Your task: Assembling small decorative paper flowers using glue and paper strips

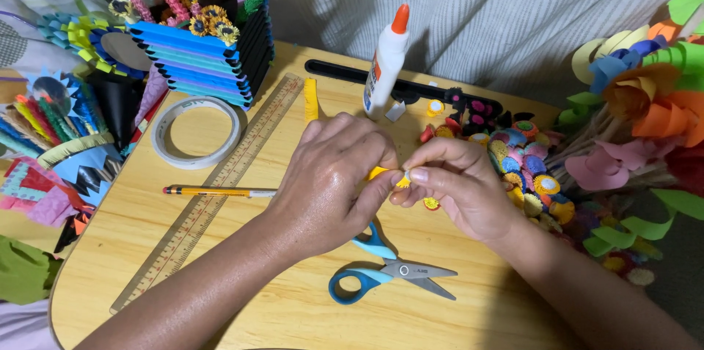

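Note:
My left hand (pixel 334 181) and my right hand (pixel 458 185) meet above the middle of a wooden table (pixel 293 313). Between their fingertips they pinch a small yellow paper strip (pixel 389 175), partly rolled and mostly hidden by the fingers. Blue-handled scissors (pixel 385 271) lie shut on the table just below my hands. A white glue bottle (pixel 386 60) with an orange cap stands upright behind them. A heap of small rolled paper flowers (pixel 524 159) in many colours lies to the right of my right hand.
A long wooden ruler (pixel 220 181) lies diagonally at left, crossed by a pencil (pixel 216 192). A roll of clear tape (pixel 196 130) sits beside a blue-and-black holder (pixel 205 57) with paper flowers. A yellow strip (pixel 311 98) and a black tool (pixel 403 90) lie behind. Large paper flowers (pixel 638 101) crowd the right edge.

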